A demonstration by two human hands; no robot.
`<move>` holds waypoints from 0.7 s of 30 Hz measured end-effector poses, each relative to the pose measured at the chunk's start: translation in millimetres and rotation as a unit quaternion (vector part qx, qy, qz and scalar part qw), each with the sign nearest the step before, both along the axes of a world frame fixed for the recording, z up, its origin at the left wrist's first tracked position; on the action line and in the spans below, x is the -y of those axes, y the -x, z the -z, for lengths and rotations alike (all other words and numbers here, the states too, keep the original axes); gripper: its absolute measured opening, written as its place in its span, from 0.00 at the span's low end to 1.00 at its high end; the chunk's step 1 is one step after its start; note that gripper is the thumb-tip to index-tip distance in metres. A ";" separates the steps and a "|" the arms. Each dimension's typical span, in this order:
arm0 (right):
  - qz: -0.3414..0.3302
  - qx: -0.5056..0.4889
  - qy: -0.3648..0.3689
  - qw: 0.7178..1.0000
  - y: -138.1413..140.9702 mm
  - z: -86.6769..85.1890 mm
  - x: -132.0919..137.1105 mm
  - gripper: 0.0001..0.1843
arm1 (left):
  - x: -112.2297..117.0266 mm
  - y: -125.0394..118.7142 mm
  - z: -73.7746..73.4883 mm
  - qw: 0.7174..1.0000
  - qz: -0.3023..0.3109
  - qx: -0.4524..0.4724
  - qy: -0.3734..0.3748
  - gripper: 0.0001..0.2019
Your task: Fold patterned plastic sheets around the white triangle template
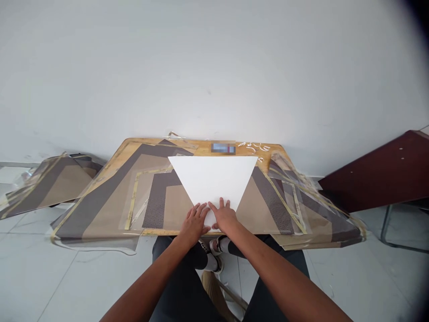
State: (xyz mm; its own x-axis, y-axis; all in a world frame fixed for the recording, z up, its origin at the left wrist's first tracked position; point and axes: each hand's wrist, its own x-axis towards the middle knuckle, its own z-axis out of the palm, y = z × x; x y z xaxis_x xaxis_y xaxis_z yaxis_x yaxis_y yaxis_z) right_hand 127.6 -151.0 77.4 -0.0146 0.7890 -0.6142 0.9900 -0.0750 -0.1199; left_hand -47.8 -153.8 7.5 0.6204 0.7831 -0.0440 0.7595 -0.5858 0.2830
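Observation:
A white sheet point(214, 176), wide at the far side and narrow toward me, lies flat in the middle of the wooden table. On its near narrow end rests my left hand point(195, 222), fingers stretched forward. Beside it my right hand point(224, 217) lies on the sheet too, its fingers spread. The two hands almost meet at the thumbs. Beneath the sheet is a brown and tan panel point(179, 203) with a dark border, showing on both sides. Clear plastic pieces with yellowish printed edges point(133, 201) lie to the left.
The wooden table point(204, 149) stands against a white wall. Curly white scraps point(256, 146) and a blurred blue item point(223, 147) lie along its far edge. More brown panels point(315, 219) overhang the right side; others point(56, 181) sit at far left. A dark red board point(378, 170) stands at right.

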 end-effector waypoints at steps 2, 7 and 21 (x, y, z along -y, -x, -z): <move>0.002 0.000 0.002 1.000 2.1 -2.3 -1.7 0.61 | 2.2 1.8 -0.2 1.000 -0.002 0.016 -0.009 0.38; 0.009 -0.005 0.008 1.000 4.1 -1.7 -5.0 0.62 | 26.4 1.7 3.7 0.995 -0.067 0.059 -0.053 0.27; -0.014 0.015 -0.002 1.000 4.9 8.3 0.5 0.61 | 59.2 1.4 23.8 0.969 -0.194 0.133 -0.078 0.25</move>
State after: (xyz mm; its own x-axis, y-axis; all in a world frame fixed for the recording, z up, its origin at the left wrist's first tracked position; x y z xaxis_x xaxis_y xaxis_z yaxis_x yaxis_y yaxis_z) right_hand 122.6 -151.5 69.0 -0.0186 0.7912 -0.6113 0.9949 -0.0459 -0.0897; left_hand -49.2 -213.0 -16.3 0.2521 0.9435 0.2151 0.8435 -0.3232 0.4291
